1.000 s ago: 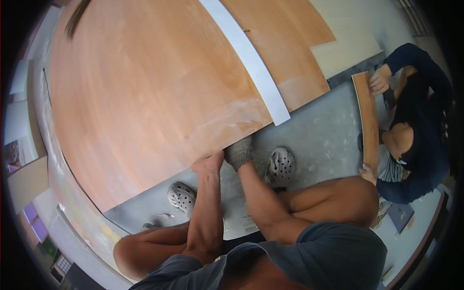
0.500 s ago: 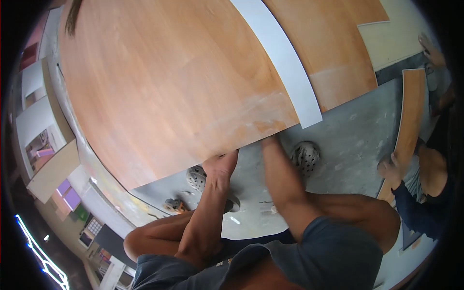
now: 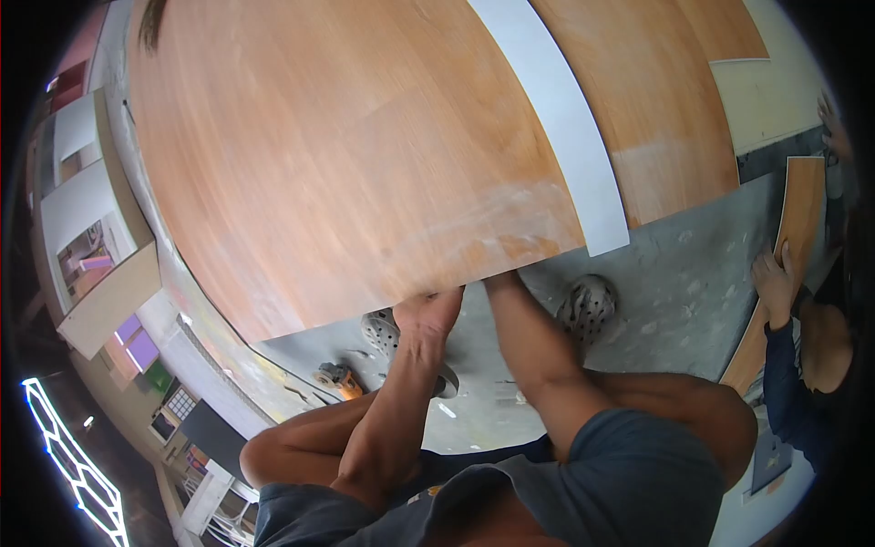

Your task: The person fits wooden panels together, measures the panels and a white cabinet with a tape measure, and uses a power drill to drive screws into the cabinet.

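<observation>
A large wood-grain sheet (image 3: 346, 164) with pale dusty smears fills the upper middle of the view. My left hand (image 3: 428, 313) is at its near edge, palm up, with its fingers hidden beneath the sheet. To the right, my right hand (image 3: 501, 278) reaches under the same edge, almost wholly hidden; only the wrist area shows. A long white strip (image 3: 583, 137) crosses the sheet's right part, and more wood-grain board (image 3: 656, 128) lies beyond it.
Grey floor (image 3: 674, 273) shows below the sheet, with my perforated clogs (image 3: 588, 305) and an orange power tool (image 3: 342, 378) on it. At right, another person's hand (image 3: 775, 283) touches a narrow wood-grain strip (image 3: 802, 205). White cabinet pieces (image 3: 87, 210) stand at left.
The whole view has shifted, so the sheet appears further right. The other person's hand has moved up along the narrow strip. My hands remain at the sheet's edge.
</observation>
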Action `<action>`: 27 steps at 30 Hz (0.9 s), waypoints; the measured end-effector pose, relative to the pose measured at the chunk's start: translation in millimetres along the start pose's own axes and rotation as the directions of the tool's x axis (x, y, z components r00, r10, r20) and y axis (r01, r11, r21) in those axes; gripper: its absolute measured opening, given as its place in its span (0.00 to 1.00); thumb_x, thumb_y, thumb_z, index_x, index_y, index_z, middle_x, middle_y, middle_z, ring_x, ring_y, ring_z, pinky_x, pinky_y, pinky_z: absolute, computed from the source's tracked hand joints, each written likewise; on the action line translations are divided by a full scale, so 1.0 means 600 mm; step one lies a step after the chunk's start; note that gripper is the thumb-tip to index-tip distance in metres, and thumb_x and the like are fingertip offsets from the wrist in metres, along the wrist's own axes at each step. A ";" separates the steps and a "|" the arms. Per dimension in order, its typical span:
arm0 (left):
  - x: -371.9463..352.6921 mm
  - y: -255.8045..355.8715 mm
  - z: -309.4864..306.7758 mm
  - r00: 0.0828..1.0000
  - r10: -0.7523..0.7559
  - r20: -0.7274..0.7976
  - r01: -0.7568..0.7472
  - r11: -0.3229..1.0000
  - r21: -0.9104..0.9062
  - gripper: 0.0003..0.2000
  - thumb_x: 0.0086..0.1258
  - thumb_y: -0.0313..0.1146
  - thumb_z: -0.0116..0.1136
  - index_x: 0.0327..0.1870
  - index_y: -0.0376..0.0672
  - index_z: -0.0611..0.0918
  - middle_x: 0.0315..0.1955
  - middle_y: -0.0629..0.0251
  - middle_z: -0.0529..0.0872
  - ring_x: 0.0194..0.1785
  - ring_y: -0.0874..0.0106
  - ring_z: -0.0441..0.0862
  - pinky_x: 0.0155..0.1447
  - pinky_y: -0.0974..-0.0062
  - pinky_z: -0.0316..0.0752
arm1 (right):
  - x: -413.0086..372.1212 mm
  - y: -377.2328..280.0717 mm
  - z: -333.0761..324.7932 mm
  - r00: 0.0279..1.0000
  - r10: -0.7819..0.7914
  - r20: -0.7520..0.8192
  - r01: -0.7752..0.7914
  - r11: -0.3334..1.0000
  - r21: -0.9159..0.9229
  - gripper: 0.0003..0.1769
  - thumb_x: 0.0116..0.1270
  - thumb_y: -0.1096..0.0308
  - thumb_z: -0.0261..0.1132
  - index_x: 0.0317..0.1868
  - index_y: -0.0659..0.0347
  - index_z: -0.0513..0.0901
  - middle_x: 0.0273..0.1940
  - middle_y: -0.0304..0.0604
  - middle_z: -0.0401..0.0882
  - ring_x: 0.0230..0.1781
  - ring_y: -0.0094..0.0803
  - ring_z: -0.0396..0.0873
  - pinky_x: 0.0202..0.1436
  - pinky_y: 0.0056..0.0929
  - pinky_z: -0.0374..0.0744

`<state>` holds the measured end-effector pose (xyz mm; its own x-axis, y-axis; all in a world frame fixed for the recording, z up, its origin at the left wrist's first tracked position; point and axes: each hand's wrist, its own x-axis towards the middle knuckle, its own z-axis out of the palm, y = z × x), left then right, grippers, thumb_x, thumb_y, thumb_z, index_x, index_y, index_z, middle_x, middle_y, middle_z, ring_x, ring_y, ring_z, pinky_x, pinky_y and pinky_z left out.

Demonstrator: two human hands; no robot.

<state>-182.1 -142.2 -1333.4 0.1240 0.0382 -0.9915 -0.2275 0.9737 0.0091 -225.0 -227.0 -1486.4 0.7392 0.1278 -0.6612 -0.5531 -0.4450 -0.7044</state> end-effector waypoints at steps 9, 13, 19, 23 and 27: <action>0.009 -0.001 -0.032 0.997 0.049 0.054 -0.053 0.996 0.066 0.28 0.76 0.51 0.27 0.70 0.43 0.61 0.71 0.58 0.60 0.73 0.56 0.55 0.74 0.53 0.50 | -0.017 0.027 0.037 1.000 -0.026 -0.012 0.027 0.995 0.097 0.24 0.67 0.53 0.55 0.59 0.56 0.74 0.61 0.49 0.72 0.61 0.42 0.68 0.65 0.40 0.67; 0.011 0.024 -0.061 0.996 -0.001 0.089 0.004 0.999 -0.034 0.28 0.76 0.49 0.26 0.70 0.43 0.62 0.71 0.58 0.60 0.73 0.56 0.55 0.74 0.53 0.50 | -0.022 0.025 0.049 0.998 -0.057 -0.038 0.059 0.995 0.077 0.25 0.68 0.52 0.54 0.60 0.57 0.73 0.61 0.49 0.71 0.62 0.42 0.67 0.66 0.39 0.67; 0.020 0.034 -0.099 0.987 -0.006 0.158 0.016 0.998 -0.062 0.28 0.75 0.49 0.25 0.70 0.44 0.64 0.71 0.58 0.61 0.73 0.56 0.56 0.73 0.52 0.53 | -0.033 -0.006 0.017 0.981 -0.158 -0.113 0.137 0.976 -0.171 0.25 0.69 0.51 0.51 0.59 0.58 0.74 0.61 0.48 0.72 0.61 0.40 0.68 0.65 0.41 0.67; 0.017 0.032 -0.101 0.984 0.019 0.178 -0.006 0.997 -0.074 0.28 0.75 0.49 0.26 0.68 0.44 0.66 0.69 0.57 0.63 0.72 0.56 0.58 0.72 0.51 0.55 | -0.050 -0.054 -0.014 0.975 -0.212 0.059 0.205 0.773 -0.600 0.25 0.67 0.51 0.52 0.56 0.59 0.78 0.59 0.49 0.74 0.60 0.44 0.71 0.65 0.44 0.67; 0.002 0.042 -0.099 0.981 0.025 0.191 -0.006 0.995 -0.102 0.28 0.74 0.48 0.27 0.67 0.44 0.67 0.68 0.57 0.66 0.71 0.56 0.60 0.72 0.53 0.55 | -0.043 -0.024 0.027 0.901 -0.425 -0.091 0.204 0.599 -0.775 0.24 0.65 0.51 0.52 0.53 0.58 0.80 0.56 0.50 0.77 0.57 0.44 0.73 0.63 0.47 0.67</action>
<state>-245.3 -131.2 -1342.1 0.3007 0.1052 -0.9479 -0.3256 0.9455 0.0016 -242.5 -209.5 -1463.4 0.9357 0.2235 -0.2731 0.1173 -0.9268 -0.3566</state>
